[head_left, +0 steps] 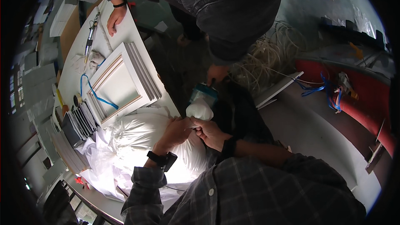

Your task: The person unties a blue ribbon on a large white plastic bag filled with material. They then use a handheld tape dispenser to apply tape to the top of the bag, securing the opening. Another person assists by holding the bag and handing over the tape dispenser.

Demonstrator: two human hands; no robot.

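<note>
A small, rounded white bag [200, 110] hangs in front of me, and its gathered end is pinched between my two hands. My left hand [174, 133] grips this end from the left, fingers closed. From the right, my right hand [211, 134] also closes on it, fingers curled in. Just beyond the bag is a teal, partly see-through object [204, 92], whose kind I cannot make out. Another person's hand [217, 74] is at its far side. A large white sack [143, 131], brightly lit, lies beside my left forearm.
On the white table [129, 29] to the left lie stacked framed white panels [143, 75], a blue cord [98, 93] and a slim metal tool [90, 41]. The other person's second hand [116, 16] rests there. Coiled pale tubing [266, 58] and a red drum-like object [362, 116] are right.
</note>
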